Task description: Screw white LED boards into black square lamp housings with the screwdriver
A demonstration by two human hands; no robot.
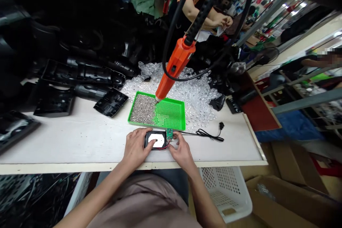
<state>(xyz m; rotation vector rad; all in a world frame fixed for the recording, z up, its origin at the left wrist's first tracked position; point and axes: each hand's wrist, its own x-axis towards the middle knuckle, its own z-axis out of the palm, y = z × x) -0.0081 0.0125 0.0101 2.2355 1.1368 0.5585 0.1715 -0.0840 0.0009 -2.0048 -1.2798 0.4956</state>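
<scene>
My left hand (136, 146) is closed round the left side of a black plastic housing (162, 139) with a white panel (157, 137) in it, thumb on the panel. At the housing's right end, my right hand (181, 149) pinches a small green circuit board (169, 133). Red and dark wires (163, 147) run between board and housing. A black cable (205, 133) with a plug leads off to the right. Just behind stands a green perforated tray (173, 114) with many small metal screws (143, 108) in its left part. An orange electric screwdriver (173, 67) hangs with its tip over the tray.
Clear plastic pieces (205, 96) are heaped behind and beside the tray. Black plastic shells (110, 101) lie at the left. A white basket (227, 188) stands below the table's front edge (213, 164), near cardboard boxes (278, 199). Another person (191, 9) works across the table.
</scene>
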